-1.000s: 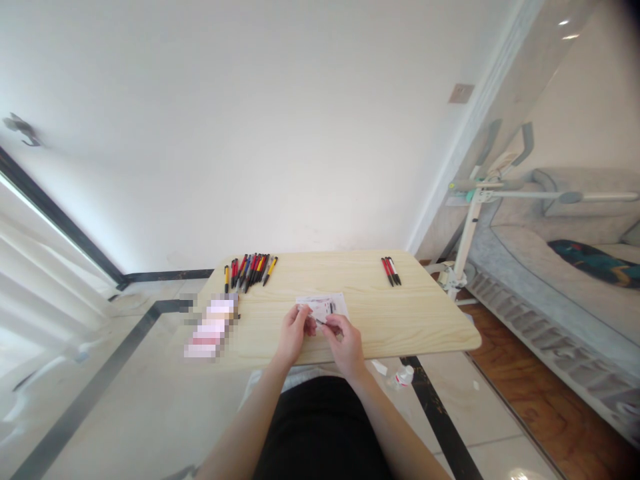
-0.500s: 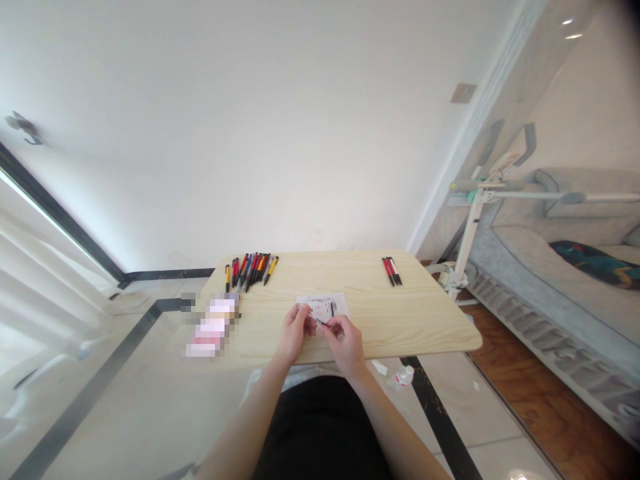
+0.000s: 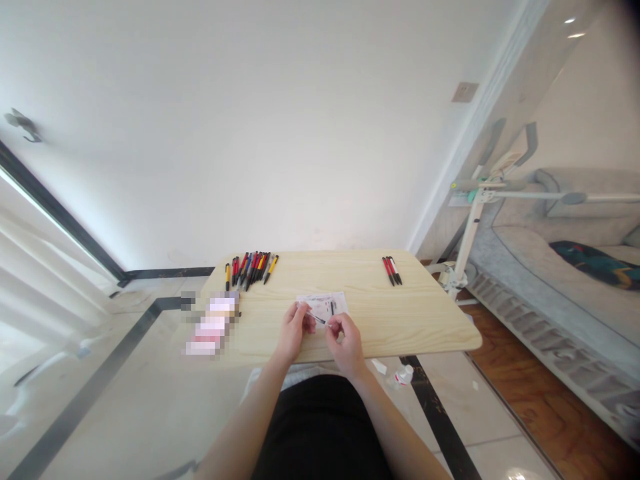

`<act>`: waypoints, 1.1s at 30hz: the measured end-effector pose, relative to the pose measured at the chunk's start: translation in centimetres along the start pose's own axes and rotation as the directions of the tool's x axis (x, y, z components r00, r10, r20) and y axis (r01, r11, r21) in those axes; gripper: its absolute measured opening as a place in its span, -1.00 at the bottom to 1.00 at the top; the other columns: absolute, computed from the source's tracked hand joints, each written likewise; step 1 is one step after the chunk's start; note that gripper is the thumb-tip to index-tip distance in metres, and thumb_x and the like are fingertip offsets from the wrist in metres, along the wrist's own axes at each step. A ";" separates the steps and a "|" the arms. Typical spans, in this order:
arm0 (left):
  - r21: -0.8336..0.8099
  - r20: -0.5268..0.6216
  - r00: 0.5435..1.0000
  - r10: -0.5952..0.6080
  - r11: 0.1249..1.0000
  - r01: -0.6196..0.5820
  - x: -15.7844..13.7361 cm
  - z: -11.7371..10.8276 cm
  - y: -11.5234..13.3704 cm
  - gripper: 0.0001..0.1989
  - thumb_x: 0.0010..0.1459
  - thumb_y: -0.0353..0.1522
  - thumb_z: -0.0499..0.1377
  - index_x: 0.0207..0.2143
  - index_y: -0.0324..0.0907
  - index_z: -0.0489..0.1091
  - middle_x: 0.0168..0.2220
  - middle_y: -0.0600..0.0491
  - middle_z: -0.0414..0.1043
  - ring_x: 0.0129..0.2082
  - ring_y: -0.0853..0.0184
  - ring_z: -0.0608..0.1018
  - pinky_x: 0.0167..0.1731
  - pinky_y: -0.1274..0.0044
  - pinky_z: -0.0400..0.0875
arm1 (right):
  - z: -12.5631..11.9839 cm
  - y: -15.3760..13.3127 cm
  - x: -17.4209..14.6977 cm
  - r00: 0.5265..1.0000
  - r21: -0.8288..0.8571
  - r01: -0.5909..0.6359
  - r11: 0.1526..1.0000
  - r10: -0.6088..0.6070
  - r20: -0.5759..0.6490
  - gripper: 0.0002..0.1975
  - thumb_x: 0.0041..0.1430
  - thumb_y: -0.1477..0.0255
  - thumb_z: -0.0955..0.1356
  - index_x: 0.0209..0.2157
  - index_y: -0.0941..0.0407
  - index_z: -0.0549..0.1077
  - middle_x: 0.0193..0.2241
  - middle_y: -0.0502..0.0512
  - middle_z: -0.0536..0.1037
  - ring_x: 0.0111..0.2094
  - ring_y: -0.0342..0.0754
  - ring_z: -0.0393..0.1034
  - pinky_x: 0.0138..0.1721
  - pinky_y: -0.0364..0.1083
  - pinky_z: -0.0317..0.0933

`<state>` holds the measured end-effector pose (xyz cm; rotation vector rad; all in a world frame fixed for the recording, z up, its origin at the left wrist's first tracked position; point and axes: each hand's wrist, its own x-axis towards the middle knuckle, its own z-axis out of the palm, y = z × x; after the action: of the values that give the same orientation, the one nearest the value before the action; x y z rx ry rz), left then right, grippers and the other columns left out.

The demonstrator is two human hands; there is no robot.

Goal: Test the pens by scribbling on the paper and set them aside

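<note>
My left hand (image 3: 294,328) is closed on a thin pale rod with a dark end, which looks like a pen part (image 3: 318,319). It points to the right, over the near edge of a white printed sheet (image 3: 313,299). Beside that dark end, my right hand (image 3: 345,340) is in a pinch. A tiny pale piece shows at its fingertips, too small to name. On the sheet, just beyond the right fingers, lies a short black pen piece (image 3: 333,308). Whether the rod and the pinched piece touch I cannot tell.
Several pens (image 3: 256,267) in red, yellow, blue and black lie at the table's back left. Two red and white pens (image 3: 391,271) lie at the back right. A blurred-out patch (image 3: 213,327) covers the left edge. A plastic bottle (image 3: 404,375) is on the floor.
My right fingertips have shifted slightly right, off the rod's dark end, and a small pale bit now shows at them. My left hand stays nearly still.
</note>
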<state>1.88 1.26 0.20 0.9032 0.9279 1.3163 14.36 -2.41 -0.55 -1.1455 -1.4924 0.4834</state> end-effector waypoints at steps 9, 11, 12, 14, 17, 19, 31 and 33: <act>0.030 -0.009 1.000 0.001 1.000 -0.001 0.0 0.0 -0.1 -0.66 -0.04 -0.09 0.09 -0.45 -0.20 0.24 -0.70 0.17 0.27 -0.71 0.47 0.32 -0.66 0.62 0.18 | 0.0 0.9 0.0 0.990 0.244 -0.142 0.959 0.138 0.030 -0.81 -0.03 0.47 0.27 -0.29 0.12 0.28 -0.60 -0.09 0.24 -0.60 -0.21 0.18 -0.60 -0.23 0.12; 0.030 -0.008 1.000 0.004 1.000 -0.004 0.0 0.0 -0.1 -0.66 -0.04 -0.09 0.09 -0.44 -0.20 0.24 -0.70 0.17 0.28 -0.71 0.47 0.32 -0.67 0.62 0.18 | -0.1 0.8 0.0 0.985 0.281 -0.168 0.945 0.152 0.079 -0.75 -0.04 0.46 0.28 -0.24 0.12 0.27 -0.55 -0.06 0.27 -0.62 -0.22 0.17 -0.63 -0.24 0.11; 0.026 -0.009 1.000 0.006 1.000 -0.005 0.1 0.0 -0.2 -0.66 -0.04 -0.09 0.09 -0.44 -0.20 0.24 -0.69 0.17 0.28 -0.72 0.48 0.32 -0.67 0.62 0.18 | -0.2 0.7 0.1 0.983 0.299 -0.178 0.937 0.154 0.102 -0.73 -0.04 0.46 0.28 -0.22 0.11 0.26 -0.50 -0.04 0.30 -0.63 -0.24 0.17 -0.65 -0.24 0.10; 0.015 -0.012 1.000 0.004 1.000 -0.004 0.1 -0.1 -0.2 -0.66 -0.04 -0.09 0.09 -0.44 -0.20 0.24 -0.69 0.16 0.29 -0.72 0.48 0.32 -0.68 0.62 0.17 | -0.4 0.6 0.1 0.980 0.330 -0.187 0.925 0.154 0.124 -0.73 -0.04 0.45 0.28 -0.21 0.11 0.26 -0.42 0.00 0.33 -0.64 -0.26 0.15 -0.66 -0.25 0.08; 0.014 -0.009 1.000 -0.010 1.000 0.010 0.1 -0.1 -0.2 -0.65 -0.05 -0.08 0.10 -0.44 -0.21 0.25 -0.68 0.15 0.30 -0.72 0.48 0.32 -0.67 0.61 0.18 | -0.5 0.6 0.2 0.981 0.356 -0.191 0.915 0.161 0.112 -0.78 -0.03 0.44 0.28 -0.26 0.12 0.28 -0.42 0.01 0.32 -0.66 -0.28 0.11 -0.67 -0.25 0.05; 0.012 -0.004 1.000 -0.011 1.000 0.011 0.1 -0.1 -0.3 -0.66 -0.04 -0.09 0.10 -0.43 -0.21 0.25 -0.67 0.15 0.31 -0.72 0.48 0.33 -0.67 0.62 0.19 | -0.5 0.8 0.3 0.981 0.352 -0.192 0.916 0.163 0.110 -0.80 -0.02 0.44 0.28 -0.28 0.12 0.29 -0.46 -0.01 0.31 -0.65 -0.26 0.12 -0.66 -0.24 0.05; 0.072 0.034 0.996 0.079 0.994 -0.082 0.0 -0.1 -0.4 -0.74 -0.01 -0.18 0.12 -0.49 -0.21 0.24 -0.65 0.17 0.29 -0.68 0.51 0.33 -0.63 0.63 0.19 | -0.2 1.2 0.3 0.982 0.224 -0.184 0.957 0.169 0.086 -0.83 -0.04 0.44 0.29 -0.32 0.13 0.34 -0.59 -0.08 0.27 -0.58 -0.19 0.19 -0.57 -0.22 0.13; 0.082 0.031 0.996 0.078 0.993 -0.080 0.0 -0.1 -0.4 -0.74 0.00 -0.18 0.11 -0.49 -0.21 0.24 -0.65 0.17 0.29 -0.68 0.51 0.33 -0.63 0.63 0.19 | -0.2 1.1 0.3 0.979 0.227 -0.200 0.953 0.184 0.087 -0.82 -0.02 0.43 0.29 -0.30 0.13 0.33 -0.55 -0.06 0.31 -0.60 -0.21 0.20 -0.59 -0.22 0.12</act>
<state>1.91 1.24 -0.18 1.0296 0.9392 1.3367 15.00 -1.69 -1.24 -1.0993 -1.3435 0.8167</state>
